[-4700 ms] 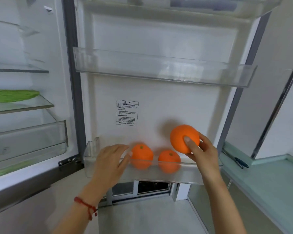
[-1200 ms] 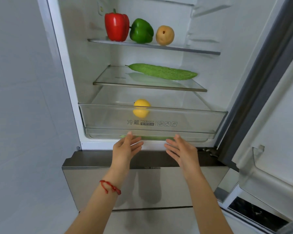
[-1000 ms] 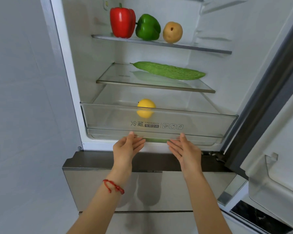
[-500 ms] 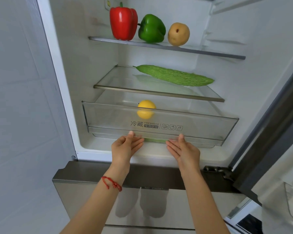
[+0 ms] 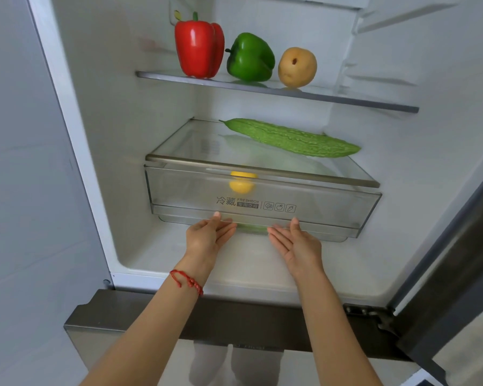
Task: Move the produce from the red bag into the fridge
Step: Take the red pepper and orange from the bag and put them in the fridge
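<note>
Produce is in the fridge point(image 5: 95, 162): yellow fruit point(image 5: 241, 185) sits in the clear crisper drawer point(image 5: 318, 207), probably a lemon but it's blurred through the plastic; something green point(image 5: 251, 228) shows low behind the drawer's front lip, can't tell what. Bitter gourd point(image 5: 290, 137) lies across the glass shelf point(image 5: 195, 160) right above the drawer. Top shelf point(image 5: 374, 103) holds red pepper point(image 5: 198, 45), green pepper point(image 5: 250, 57) and a brownish round fruit point(image 5: 297, 67), side by side, the peppers nearly touching. Red bag isn't in view, so can't say if it's emptied. Left hand point(image 5: 207, 236) and right hand point(image 5: 296, 242) are both flat, fingers straight, grasping nothing; fingertips touch the lower front edge of the drawer, palms angled up, hands apart on either side of centre. Red cord bracelet point(image 5: 186, 281) on the left wrist. Step, my read: drawer work at the tail of loading; front sits just below the shelf edge, looks almost fully in, so likely seating it home. Next move calls for an even push from both hands so it doesn't skew on its runners, then hands out and the door point(image 5: 457, 246) at right swung shut. Check the green item at the lip isn't pinched.
</note>
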`<state>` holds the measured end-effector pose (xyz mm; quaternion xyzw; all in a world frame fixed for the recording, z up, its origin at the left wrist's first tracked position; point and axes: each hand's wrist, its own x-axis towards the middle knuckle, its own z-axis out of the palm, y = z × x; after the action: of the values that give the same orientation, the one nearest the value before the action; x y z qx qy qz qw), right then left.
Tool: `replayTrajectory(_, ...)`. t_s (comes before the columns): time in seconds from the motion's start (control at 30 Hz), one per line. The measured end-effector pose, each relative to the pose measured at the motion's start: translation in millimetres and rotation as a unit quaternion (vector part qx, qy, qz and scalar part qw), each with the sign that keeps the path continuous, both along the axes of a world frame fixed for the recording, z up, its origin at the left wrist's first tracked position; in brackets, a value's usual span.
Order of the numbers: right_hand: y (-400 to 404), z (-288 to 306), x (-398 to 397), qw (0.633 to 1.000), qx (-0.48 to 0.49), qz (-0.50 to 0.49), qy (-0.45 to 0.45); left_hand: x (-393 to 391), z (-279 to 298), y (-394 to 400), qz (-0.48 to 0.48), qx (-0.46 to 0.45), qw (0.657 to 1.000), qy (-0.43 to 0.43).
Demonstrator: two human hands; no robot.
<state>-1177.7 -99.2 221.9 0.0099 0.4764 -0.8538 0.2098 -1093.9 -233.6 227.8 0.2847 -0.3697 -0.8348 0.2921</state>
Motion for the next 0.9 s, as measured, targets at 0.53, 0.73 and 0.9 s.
replayTrajectory(0.53, -13.7, -0.6, -21.6, 1.0, 0.01, -0.014, 0.002, -22.2, -0.9, -14.1, -0.006, 0.007, 1.0, -0.018)
replayTrajectory(0.73, -5.2, 1.6, -13.8, 1.0, 0.026, -0.01, 0.006, -14.2, 2.0, -11.5, -0.03, 0.0, 0.999, -0.032)
replayTrajectory(0.9, 10.3, 4.3, 8.0, 0.989, 0.118, -0.01, 0.087, 7.6, 5.2, -3.8, -0.059, -0.055, 0.995, -0.056)
